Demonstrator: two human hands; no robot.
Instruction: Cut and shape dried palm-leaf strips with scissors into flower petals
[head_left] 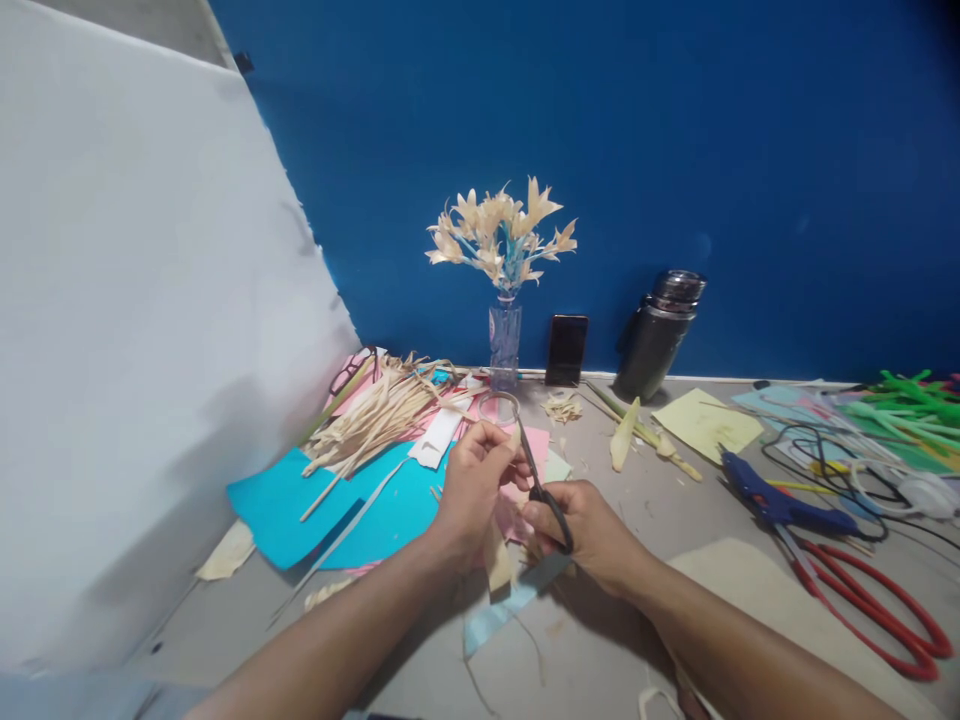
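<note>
My left hand (474,482) pinches a small pale piece of dried husk (515,440) between thumb and fingertips. My right hand (594,528) is wrapped around the black handles of a pair of scissors (559,522). Their blades point up and away, right beside the husk piece; whether they touch it I cannot tell. Below the hands lie a tan husk strip (498,565) and a light blue strip (510,612). Just beyond my left hand is a roll of clear tape (495,396), partly hidden.
Husk-like flowers (502,225) stand in a clear bottle (505,345), near a phone (567,352) and a dark flask (656,340). Left are a heap of husk strips (386,415) and blue sheets (289,500). Right are a blue glue gun (787,505), cables and red-handled scissors (911,605).
</note>
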